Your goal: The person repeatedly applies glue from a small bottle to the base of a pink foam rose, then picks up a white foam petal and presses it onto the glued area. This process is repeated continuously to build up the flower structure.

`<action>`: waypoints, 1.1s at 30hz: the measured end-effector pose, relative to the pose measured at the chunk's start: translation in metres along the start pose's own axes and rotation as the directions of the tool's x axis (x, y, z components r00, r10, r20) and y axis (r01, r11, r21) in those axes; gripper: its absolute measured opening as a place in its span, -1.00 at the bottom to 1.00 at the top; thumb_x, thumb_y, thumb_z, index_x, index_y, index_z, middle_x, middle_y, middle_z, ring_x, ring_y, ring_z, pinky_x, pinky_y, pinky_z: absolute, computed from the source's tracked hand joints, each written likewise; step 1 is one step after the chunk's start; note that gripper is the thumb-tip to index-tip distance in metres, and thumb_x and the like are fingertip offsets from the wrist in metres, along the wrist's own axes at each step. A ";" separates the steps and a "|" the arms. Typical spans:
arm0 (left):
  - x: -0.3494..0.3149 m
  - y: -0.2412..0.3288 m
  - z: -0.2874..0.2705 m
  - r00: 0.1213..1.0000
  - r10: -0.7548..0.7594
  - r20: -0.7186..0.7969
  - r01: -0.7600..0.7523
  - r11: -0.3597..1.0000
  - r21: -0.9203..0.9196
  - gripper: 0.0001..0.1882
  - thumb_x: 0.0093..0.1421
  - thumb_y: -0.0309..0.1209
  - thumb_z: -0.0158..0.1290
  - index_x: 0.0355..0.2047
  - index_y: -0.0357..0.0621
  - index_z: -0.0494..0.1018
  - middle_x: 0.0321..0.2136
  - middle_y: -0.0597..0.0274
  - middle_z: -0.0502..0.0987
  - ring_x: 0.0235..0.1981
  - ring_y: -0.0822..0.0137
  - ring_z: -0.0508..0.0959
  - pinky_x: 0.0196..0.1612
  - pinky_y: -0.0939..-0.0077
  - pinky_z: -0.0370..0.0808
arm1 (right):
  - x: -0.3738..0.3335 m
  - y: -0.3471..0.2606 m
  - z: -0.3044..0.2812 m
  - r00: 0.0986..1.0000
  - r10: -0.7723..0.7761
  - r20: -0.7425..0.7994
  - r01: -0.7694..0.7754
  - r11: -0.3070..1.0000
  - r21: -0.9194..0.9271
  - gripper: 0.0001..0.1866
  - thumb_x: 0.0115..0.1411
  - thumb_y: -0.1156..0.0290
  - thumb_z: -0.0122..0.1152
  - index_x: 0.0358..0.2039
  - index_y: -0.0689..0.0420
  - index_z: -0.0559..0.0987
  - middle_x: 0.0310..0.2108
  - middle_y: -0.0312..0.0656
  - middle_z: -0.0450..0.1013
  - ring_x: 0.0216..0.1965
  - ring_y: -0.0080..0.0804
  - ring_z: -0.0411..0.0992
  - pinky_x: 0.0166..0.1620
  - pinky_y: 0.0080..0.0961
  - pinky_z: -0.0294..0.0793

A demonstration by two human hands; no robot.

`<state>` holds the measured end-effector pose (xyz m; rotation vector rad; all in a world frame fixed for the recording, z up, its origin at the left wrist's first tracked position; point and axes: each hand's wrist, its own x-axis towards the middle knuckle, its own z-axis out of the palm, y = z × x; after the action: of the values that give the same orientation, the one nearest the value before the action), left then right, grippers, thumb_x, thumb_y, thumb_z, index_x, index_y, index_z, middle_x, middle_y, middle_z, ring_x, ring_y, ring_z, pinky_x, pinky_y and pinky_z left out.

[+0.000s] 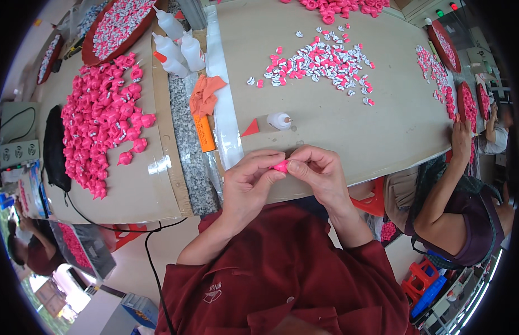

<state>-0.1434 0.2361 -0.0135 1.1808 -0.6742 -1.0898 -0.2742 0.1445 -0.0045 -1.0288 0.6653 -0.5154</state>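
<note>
Pink pile [97, 123]: from the hands, between nine and ten o'clock; many shaped pieces are lying heaped. Finished or waiting, I cannot tell.
Oval tray [92, 58]: ten o'clock, beyond the pile; it is holding a great many small white-and-pink bits, so plenty is probably remaining.
White bottles [191, 51]: between ten and eleven; three are standing together.
Orange cloth [205, 95]: same bearing, nearer; it is lying crumpled.
Left hand [248, 181]: thumb and fingers are closing narrowly on the near-left side of the piece.
Pink piece [280, 166]: at the dial's centre, it is sitting between both hands' fingertips above the table edge; I am judging it mid-work, its detail being mostly covered.
Small bottle [279, 121]: twelve o'clock, just beyond; no hand is touching it.
Right hand [321, 173]: it is pinching the same piece, thumb foremost.
Loose bits [321, 61]: towards one o'clock; a broad scatter is lying unattached, seemingly left to do.
Pink heap [343, 5]: one o'clock, farther off; more pieces are lying there, their stage unclear.
</note>
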 end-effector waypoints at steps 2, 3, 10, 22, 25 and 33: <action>0.000 -0.001 0.000 1.000 0.012 -0.004 -0.012 0.999 0.038 -0.74 0.04 -0.72 0.01 -0.22 -0.29 0.46 -0.18 0.11 0.42 -0.18 0.38 0.48 -0.15 0.59 0.49 | 0.000 0.001 0.000 1.000 -0.001 -0.009 0.001 1.000 0.004 -0.92 0.11 0.53 0.13 -0.41 0.28 0.52 -0.45 -0.28 0.45 -0.38 -0.66 0.37 -0.29 -0.69 0.35; 0.000 -0.001 -0.001 1.000 0.018 0.000 -0.018 0.999 0.049 -0.73 0.04 -0.72 0.01 -0.21 -0.30 0.46 -0.18 0.10 0.42 -0.19 0.37 0.49 -0.14 0.59 0.48 | 0.000 0.001 0.000 1.000 -0.005 -0.016 0.005 1.000 0.005 -0.92 0.11 0.53 0.13 -0.41 0.27 0.52 -0.45 -0.28 0.44 -0.38 -0.66 0.37 -0.29 -0.69 0.34; 0.000 0.001 0.000 0.999 0.032 0.007 -0.033 0.997 0.064 -0.73 0.04 -0.72 0.02 -0.20 -0.33 0.44 -0.17 0.08 0.42 -0.21 0.37 0.50 -0.14 0.59 0.48 | 0.000 0.005 -0.002 1.000 -0.021 -0.010 0.021 1.000 -0.013 -0.93 0.11 0.53 0.14 -0.43 0.26 0.51 -0.45 -0.30 0.43 -0.38 -0.67 0.36 -0.29 -0.69 0.33; 0.010 0.035 -0.036 0.985 0.102 -0.139 -0.026 0.883 0.468 -0.78 0.03 -0.61 0.08 -0.26 -0.27 0.46 -0.28 0.19 0.50 -0.27 0.44 0.49 -0.27 0.62 0.44 | 0.003 0.001 0.005 0.983 -0.102 -0.151 0.079 0.985 -0.150 -0.87 0.01 0.64 0.20 -0.36 0.29 0.52 -0.40 -0.31 0.40 -0.43 -0.70 0.33 -0.35 -0.77 0.32; 0.026 0.049 -0.089 0.879 0.345 -0.330 -0.040 0.742 0.669 -0.75 0.05 -0.57 0.08 -0.21 -0.26 0.45 -0.27 0.19 0.49 -0.27 0.42 0.49 -0.29 0.60 0.44 | 0.006 0.003 -0.002 0.954 -0.210 -0.212 0.157 0.958 -0.239 -0.86 0.00 0.63 0.22 -0.37 0.29 0.52 -0.42 -0.33 0.38 -0.47 -0.72 0.29 -0.38 -0.78 0.29; 0.032 0.095 -0.132 0.553 0.728 -0.406 0.038 0.465 0.885 -0.67 0.10 -0.53 0.05 -0.08 -0.22 0.40 -0.08 0.10 0.37 -0.20 0.39 0.46 -0.29 0.61 0.45 | 0.019 -0.006 0.009 0.895 -0.384 -0.228 0.229 0.832 -0.505 -0.69 -0.12 0.58 0.31 -0.29 0.25 0.50 -0.34 -0.29 0.38 -0.44 -0.61 0.28 -0.38 -0.70 0.30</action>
<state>0.0138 0.2574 0.0353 1.9970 -0.7259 0.3444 -0.2553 0.1347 -0.0005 -1.5467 0.9478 -0.8481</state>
